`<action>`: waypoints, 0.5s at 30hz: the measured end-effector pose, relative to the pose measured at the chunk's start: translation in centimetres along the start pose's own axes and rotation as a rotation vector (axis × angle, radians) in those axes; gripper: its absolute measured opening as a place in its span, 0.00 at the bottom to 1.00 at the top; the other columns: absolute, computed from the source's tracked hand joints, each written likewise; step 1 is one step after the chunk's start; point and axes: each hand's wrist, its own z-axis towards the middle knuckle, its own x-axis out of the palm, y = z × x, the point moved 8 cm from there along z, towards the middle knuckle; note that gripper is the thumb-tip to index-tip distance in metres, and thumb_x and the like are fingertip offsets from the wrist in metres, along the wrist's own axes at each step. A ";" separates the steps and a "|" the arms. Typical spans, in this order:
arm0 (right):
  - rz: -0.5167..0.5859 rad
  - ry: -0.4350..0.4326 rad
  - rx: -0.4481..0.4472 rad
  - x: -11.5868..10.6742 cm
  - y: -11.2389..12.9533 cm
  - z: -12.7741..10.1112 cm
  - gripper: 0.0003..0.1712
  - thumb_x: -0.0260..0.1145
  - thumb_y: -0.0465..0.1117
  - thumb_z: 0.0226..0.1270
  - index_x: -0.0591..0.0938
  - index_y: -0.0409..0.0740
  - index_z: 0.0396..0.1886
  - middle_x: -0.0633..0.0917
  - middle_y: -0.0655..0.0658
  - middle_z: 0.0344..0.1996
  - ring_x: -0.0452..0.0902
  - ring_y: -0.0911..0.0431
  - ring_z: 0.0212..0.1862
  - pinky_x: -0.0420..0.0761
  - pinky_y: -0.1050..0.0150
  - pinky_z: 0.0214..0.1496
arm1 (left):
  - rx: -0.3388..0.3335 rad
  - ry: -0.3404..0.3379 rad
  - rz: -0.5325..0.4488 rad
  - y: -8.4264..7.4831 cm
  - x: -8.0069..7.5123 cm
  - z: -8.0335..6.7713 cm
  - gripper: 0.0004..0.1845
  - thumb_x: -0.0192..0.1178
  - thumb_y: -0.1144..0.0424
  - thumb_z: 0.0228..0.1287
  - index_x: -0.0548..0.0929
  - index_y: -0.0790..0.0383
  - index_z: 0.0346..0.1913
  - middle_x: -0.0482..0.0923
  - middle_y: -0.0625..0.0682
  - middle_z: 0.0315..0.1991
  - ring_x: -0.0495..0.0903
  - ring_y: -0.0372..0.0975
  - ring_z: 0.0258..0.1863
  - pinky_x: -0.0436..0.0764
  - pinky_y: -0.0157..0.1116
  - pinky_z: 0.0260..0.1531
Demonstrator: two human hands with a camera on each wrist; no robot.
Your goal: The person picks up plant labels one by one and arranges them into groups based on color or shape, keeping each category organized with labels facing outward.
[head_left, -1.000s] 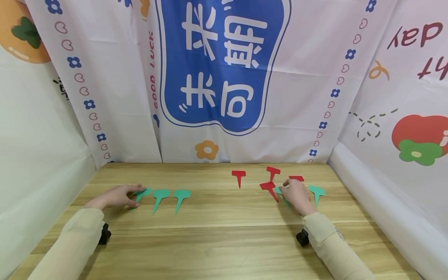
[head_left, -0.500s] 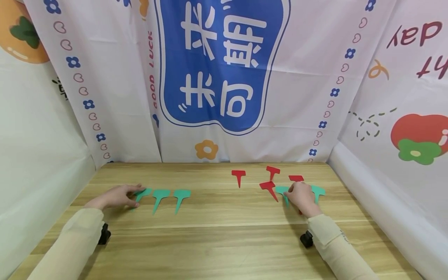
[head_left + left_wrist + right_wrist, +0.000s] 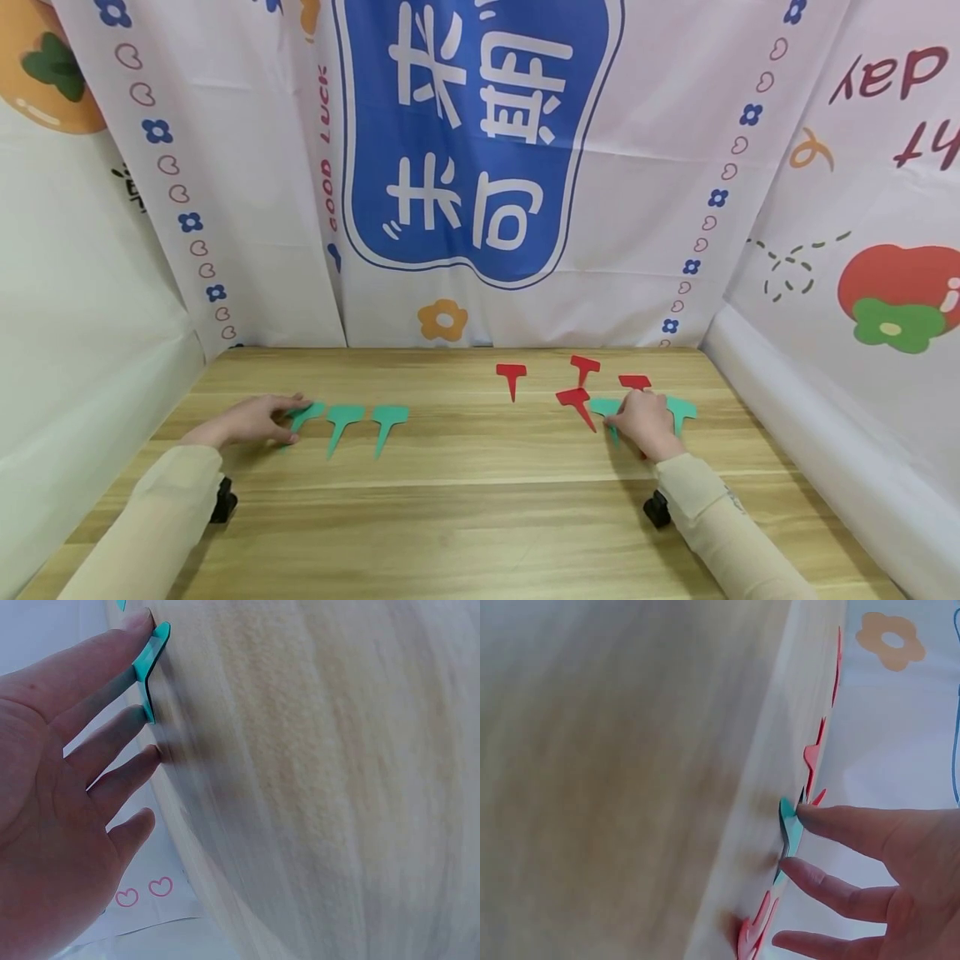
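T-shaped plastic plant labels in green and red lie on the table. My left hand touches the leftmost green label with nearly straight fingers. In the left wrist view, that green label is by the fingertips. On the right, my right hand touches another green label, its fingers long and loosely bent. The right wrist view has this green label between two of the fingertips. Red labels lie below those fingers. The hand partly covers a red label and a green label.
Two more green labels, one left and one right, lie beside the left hand. Red labels lie toward the back right. A printed cloth hangs behind the wooden table.
My right hand has shifted slightly right, uncovering more of the green label beside it and the red label behind. My left hand and the other labels have stayed in place.
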 end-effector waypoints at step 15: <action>-0.043 0.024 0.029 0.2 -0.2 0.4 0.21 0.72 0.51 0.54 0.79 0.39 0.19 0.80 0.28 0.42 0.69 0.30 0.51 0.79 0.44 0.32 | -0.001 0.002 0.007 -0.2 0.0 -0.1 0.38 0.67 0.50 0.54 0.69 0.63 0.66 0.56 0.68 0.70 0.52 0.70 0.66 0.57 0.69 0.58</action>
